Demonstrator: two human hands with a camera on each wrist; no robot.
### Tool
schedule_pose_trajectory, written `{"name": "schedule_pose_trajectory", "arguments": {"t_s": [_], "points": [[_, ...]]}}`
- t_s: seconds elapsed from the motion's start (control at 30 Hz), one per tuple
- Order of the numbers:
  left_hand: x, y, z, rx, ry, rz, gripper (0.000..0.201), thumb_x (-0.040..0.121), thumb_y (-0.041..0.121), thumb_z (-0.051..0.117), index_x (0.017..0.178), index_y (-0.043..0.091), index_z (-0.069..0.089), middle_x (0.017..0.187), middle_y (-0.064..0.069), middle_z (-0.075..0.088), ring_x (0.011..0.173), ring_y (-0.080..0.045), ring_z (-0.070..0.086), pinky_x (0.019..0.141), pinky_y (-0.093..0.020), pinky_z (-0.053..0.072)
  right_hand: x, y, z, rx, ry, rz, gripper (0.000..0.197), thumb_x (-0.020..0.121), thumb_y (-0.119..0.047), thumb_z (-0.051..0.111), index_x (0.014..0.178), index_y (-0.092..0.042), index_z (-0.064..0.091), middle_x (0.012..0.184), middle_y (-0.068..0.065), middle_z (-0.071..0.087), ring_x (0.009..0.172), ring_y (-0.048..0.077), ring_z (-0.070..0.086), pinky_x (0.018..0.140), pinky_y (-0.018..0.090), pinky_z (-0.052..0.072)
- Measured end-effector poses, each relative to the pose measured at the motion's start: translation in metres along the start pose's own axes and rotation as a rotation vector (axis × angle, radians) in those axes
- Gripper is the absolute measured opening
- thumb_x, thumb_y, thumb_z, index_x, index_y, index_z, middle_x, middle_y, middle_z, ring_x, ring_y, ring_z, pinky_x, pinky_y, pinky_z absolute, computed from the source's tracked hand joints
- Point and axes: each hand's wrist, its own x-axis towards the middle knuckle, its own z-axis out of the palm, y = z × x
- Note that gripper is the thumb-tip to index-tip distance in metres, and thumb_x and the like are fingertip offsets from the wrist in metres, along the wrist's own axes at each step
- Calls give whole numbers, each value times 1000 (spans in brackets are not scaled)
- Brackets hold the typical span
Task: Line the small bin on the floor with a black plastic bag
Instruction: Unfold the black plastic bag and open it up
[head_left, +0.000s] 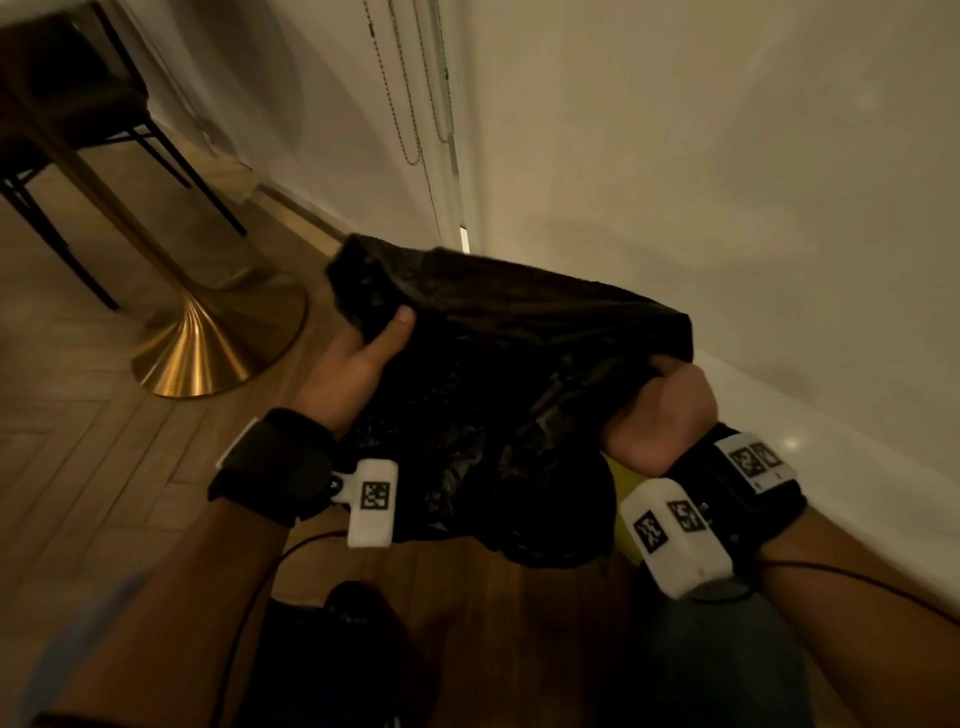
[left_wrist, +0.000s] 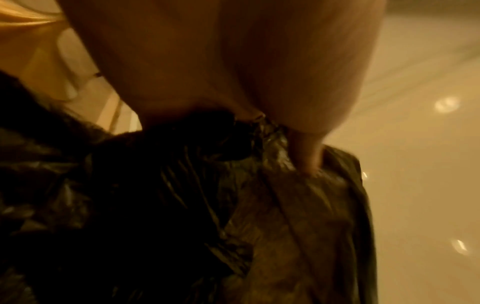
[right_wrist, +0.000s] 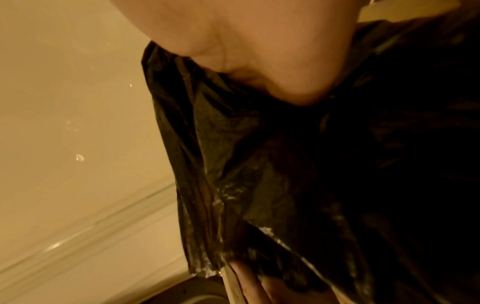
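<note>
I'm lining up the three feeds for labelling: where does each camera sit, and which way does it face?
Head: on the head, facing down and forward at the bag, gripped by left hand and right hand; both forearms show.
Left wrist: on the left wrist, facing along the palm; a thumb presses the bag.
Right wrist: on the right wrist, facing along the palm into the bag.
All three share the bag.

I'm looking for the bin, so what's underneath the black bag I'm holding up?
Under the black bag, held by the left hand and right hand, a sliver of something yellow and wooden floor show. The bag covers the rest, so no bin is identifiable.
</note>
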Motion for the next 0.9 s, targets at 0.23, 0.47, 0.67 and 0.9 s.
{"name": "schedule_pose_trajectory", "arguments": {"t_s": [0.23, 0.47, 0.67, 0.9], "points": [[-17, -19, 50, 614, -427, 14, 73, 68, 55, 83, 133, 41, 52, 124, 19, 64, 111, 3, 62, 102, -23, 49, -1, 29, 30, -264, -107, 200, 53, 97, -38, 31, 136, -8, 52, 133, 17, 59, 120, 32, 57, 100, 43, 47], [9, -40, 40, 914, -200, 201, 27, 92, 31, 69, 106, 8, 67, 102, -7, 70, 91, -17, 65, 80, -27, 53, -1, 15, 39, -581, -341, 189, 43, 95, -31, 49, 134, -14, 52, 134, 8, 60, 125, 25, 55, 108, 38, 41], [7, -4, 13, 682, -185, 164, 18, 97, 22, 61, 109, 12, 69, 102, -3, 74, 93, -13, 69, 80, -30, 56, 12, -4, 11, -1608, -59, -586, 126, 42, -65, 84, 143, -40, 13, 146, -13, 22, 144, 20, 16, 119, 44, 18], [4, 21, 5, 412, -116, 181, 30, 95, 8, 62, 104, 36, 68, 99, 24, 74, 102, 3, 67, 97, -27, 51, 65, 12, 9, -2164, -63, -697, 131, 43, -88, 55, 151, -26, 15, 151, -5, 33, 143, 21, 25, 120, 45, 3]]}}
